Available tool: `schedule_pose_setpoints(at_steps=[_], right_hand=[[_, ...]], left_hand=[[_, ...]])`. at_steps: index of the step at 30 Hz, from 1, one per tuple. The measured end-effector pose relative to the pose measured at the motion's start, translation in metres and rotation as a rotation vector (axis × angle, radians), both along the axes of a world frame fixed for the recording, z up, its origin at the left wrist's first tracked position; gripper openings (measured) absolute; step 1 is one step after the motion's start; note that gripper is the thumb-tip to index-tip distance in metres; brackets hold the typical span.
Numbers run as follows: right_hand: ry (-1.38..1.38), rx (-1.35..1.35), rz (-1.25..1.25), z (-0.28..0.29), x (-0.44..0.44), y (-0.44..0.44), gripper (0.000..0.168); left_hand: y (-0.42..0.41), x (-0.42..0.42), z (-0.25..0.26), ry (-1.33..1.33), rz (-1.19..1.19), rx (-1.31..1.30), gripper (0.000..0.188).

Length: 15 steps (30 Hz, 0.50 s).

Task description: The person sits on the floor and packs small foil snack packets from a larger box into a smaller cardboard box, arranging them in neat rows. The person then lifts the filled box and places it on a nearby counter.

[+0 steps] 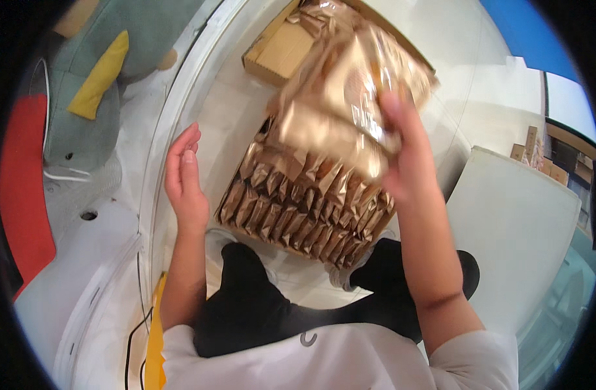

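Observation:
My right hand (409, 151) grips the right edge of a shiny bronze foil packet (356, 87); motion blurs both, and the fingers are partly hidden behind it. Below the held packet, a box (386, 219) is packed with rows of upright bronze foil packets (298, 214). Its far part is covered by the held packet. To the left of this box, my left hand (185, 170) is raised with nothing in it, thumb and fingers extended. A second, shallow cardboard box (271, 61) lies farther off, with more bronze packets (322, 17) in and over it.
My black-clad knees (259, 292) flank the near end of the packed box. At left, a white edge (181, 92) curves past a grey-green seat (83, 136) bearing a yellow cushion-like object (100, 75). A pale flat-topped unit (512, 219) stands at right, with small cartons (554, 170) beyond.

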State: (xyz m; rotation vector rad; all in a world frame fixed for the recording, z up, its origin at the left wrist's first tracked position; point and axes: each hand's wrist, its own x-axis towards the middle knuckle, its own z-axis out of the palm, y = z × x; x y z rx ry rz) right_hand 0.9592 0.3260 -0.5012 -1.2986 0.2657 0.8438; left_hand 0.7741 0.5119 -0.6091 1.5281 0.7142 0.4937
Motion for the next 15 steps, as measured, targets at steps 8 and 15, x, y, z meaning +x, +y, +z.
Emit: schedule_pose_setpoints(at_steps=[8, 15], right_hand=[[0.387, -0.106, 0.016, -0.039, -0.165, -0.051, 0.069], [0.088, -0.146, -0.075, -0.083, -0.188, -0.029, 0.079]], left_hand=[[-0.022, -0.045, 0.000, 0.119, -0.202, -0.035, 0.029], [-0.046, -0.055, -0.017, 0.181, -0.607, -0.003, 0.041]])
